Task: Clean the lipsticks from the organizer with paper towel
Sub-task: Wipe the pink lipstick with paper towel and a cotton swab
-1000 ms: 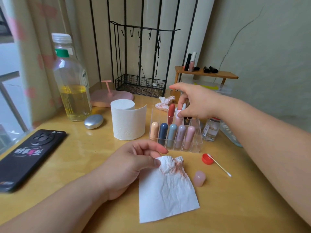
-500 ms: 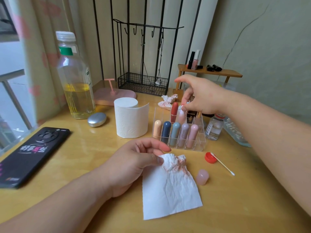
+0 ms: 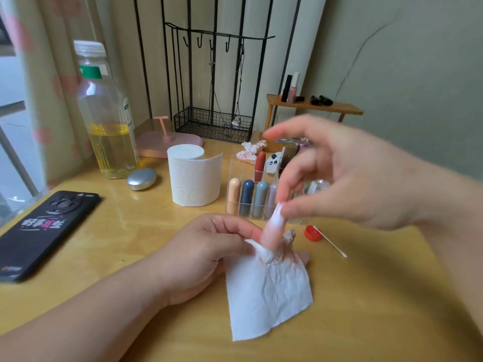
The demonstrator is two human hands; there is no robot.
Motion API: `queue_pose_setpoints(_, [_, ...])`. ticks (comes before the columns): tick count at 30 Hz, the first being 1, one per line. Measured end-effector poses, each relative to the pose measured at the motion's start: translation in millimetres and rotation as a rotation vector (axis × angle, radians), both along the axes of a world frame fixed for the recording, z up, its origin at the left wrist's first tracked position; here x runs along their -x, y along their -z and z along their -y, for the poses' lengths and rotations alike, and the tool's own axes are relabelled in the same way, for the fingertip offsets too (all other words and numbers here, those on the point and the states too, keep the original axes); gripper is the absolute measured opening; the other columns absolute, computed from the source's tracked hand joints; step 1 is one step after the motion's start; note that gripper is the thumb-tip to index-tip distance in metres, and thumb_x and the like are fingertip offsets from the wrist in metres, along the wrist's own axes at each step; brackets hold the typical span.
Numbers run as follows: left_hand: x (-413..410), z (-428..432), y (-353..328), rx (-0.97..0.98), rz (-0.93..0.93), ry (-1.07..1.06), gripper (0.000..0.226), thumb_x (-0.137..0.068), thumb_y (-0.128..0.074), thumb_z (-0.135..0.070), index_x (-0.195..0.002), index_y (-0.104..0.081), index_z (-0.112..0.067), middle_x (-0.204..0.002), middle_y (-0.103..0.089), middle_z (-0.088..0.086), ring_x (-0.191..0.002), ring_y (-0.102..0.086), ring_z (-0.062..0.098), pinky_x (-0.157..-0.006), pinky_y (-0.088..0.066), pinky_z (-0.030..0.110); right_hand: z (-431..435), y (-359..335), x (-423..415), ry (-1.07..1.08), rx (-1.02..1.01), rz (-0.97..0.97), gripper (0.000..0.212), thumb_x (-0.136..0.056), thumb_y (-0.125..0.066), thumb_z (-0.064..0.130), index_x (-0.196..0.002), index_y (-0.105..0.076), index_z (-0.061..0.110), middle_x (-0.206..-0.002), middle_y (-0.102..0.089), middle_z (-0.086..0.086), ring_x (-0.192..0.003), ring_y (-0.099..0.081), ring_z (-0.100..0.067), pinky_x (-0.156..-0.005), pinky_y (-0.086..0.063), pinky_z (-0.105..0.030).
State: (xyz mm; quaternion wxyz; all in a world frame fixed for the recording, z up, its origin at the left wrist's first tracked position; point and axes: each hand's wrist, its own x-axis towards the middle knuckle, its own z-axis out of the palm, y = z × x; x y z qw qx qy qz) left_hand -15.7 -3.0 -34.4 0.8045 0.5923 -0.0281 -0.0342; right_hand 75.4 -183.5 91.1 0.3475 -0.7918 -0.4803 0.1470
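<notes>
Since the earlier frame, the right hand (image 3: 339, 173) is being drawn back from the organizer (image 3: 236, 171) toward the middle of the tabletop (image 3: 371, 296), with a pale pink lipstick (image 3: 273, 231) now being pinched at its upper end between thumb and fingertip while the other fingers are being held spread.

In the head view, the blurred lipstick's lower end is being pressed into the stained top edge of the paper towel (image 3: 266, 291), which is being gripped and bunched by the left hand (image 3: 209, 252). Its long axis is being kept near upright, with the top tilted slightly right; the left hand is lying just beside its base.
</notes>
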Motion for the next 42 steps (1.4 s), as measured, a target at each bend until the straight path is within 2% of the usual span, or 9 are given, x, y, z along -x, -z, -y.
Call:
queue_pose_setpoints(7, [17.2,21.0,-15.3,-0.115,0.173,0.082,0.017,-0.084,-0.073,-0.012,-0.097,-0.076,-0.002,-0.100,-0.075,0.014,-0.098,-0.068,0.023,-0.095,-0.052,0.035,14.7,26.3,20.5,0.056,-0.092,-0.137,0.079,-0.072,-0.087,0.015,-0.132,-0.043,0.042,-0.093,-0.076,-0.001,-0.089,-0.069,-0.024,-0.089,-0.054,-0.053])
queue_pose_setpoints(13, [19.2,30.2,-25.3,0.129,0.181,-0.075,0.020,-0.072,-0.071,-0.017,-0.088,-0.080,-0.009,-0.080,-0.075,0.003,-0.079,-0.069,0.012,-0.072,-0.053,0.021,45.0,52.8,15.5,0.238,-0.357,-0.523,0.098,-0.051,-0.095,0.045,-0.137,-0.048,0.038,-0.125,-0.068,-0.003,-0.120,-0.062,-0.021,-0.104,-0.043,-0.048])
queue_pose_setpoints(16, [16.3,30.1,-22.5,0.129,0.170,-0.139,0.021,-0.073,-0.079,-0.015,-0.094,-0.080,-0.011,-0.095,-0.076,0.008,-0.092,-0.070,0.018,-0.078,-0.055,0.027,44.7,79.9,20.2,0.177,-0.413,-0.939,0.088,-0.061,-0.094,0.022,-0.138,-0.053,0.014,-0.129,-0.064,-0.016,-0.121,-0.060,-0.034,-0.105,-0.040,-0.050])
queue_pose_setpoints(19, [14.4,30.8,-17.4,0.124,0.125,-0.156,0.030,-0.071,-0.075,-0.022,-0.098,-0.079,-0.010,-0.098,-0.075,0.007,-0.093,-0.069,0.018,-0.080,-0.055,0.028,37.2,93.9,27.4,0.117,-0.465,-1.048,0.052,-0.081,-0.068,0.001,-0.131,-0.057,-0.004,-0.131,-0.058,-0.029,-0.124,-0.055,-0.044,-0.108,-0.039,-0.052])
queue_pose_setpoints(24, [12.0,33.3,-13.9,-0.079,0.098,-0.250,0.025,-0.071,-0.078,-0.014,-0.094,-0.077,-0.003,-0.080,-0.072,0.017,-0.064,-0.066,0.024,-0.060,-0.057,0.031,45.1,86.9,28.6,0.445,-0.752,-0.804,0.040,-0.069,-0.070,-0.009,-0.107,-0.072,0.003,-0.109,-0.072,-0.023,-0.103,-0.068,-0.043,-0.096,-0.047,-0.053])
queue_pose_setpoints(27, [13.6,36.7,-17.6,-0.147,0.095,-0.256,0.034,-0.065,-0.077,-0.006,-0.098,-0.071,-0.001,-0.082,-0.072,0.026,-0.054,-0.066,0.029,-0.054,-0.059,0.036,55.2,84.1,30.8,0.641,-0.631,-0.247,0.023,-0.067,-0.074,0.006,-0.087,-0.073,0.016,-0.077,-0.075,-0.010,-0.067,-0.069,-0.028,-0.064,-0.052,-0.028])
queue_pose_setpoints(31, [15.4,40.5,-19.3,-0.099,0.057,-0.217,0.050,-0.058,-0.078,0.005,-0.099,-0.049,0.004,-0.081,-0.070,0.031,-0.056,-0.068,0.034,-0.055,-0.061,0.042,45.8,88.2,43.1,0.597,-0.614,-0.078,0.018,-0.075,-0.080,0.005,-0.066,-0.065,0.012,-0.058,-0.067,-0.003,-0.045,-0.051,-0.010,-0.041,-0.038,-0.013])
queue_pose_setpoints(35, [17.8,42.4,-17.7,-0.059,0.034,-0.176,0.040,-0.059,-0.077,0.008,-0.088,-0.050,0.001,-0.077,-0.068,0.032,-0.061,-0.071,0.036,-0.056,-0.061,0.040,38.8,101.2,47.5,0.445,-0.619,-0.281,0.009,-0.077,-0.078,0.012,-0.083,-0.072,0.014,-0.072,-0.072,-0.012,-0.062,-0.063,-0.015,-0.053,-0.049,-0.022])
queue_pose_setpoints(42, [16.6,41.7,-17.8,0.019,0.056,-0.152,0.013,-0.065,-0.082,-0.009,-0.075,-0.075,-0.014,-0.072,-0.068,0.019,-0.062,-0.071,0.030,-0.058,-0.060,0.033,37.3,102.4,31.3,0.092,-0.859,-1.210,0.050,-0.089,-0.056,0.032,-0.126,-0.063,-0.002,-0.128,-0.062,-0.025,-0.120,-0.060,-0.038,-0.105,-0.046,-0.049])
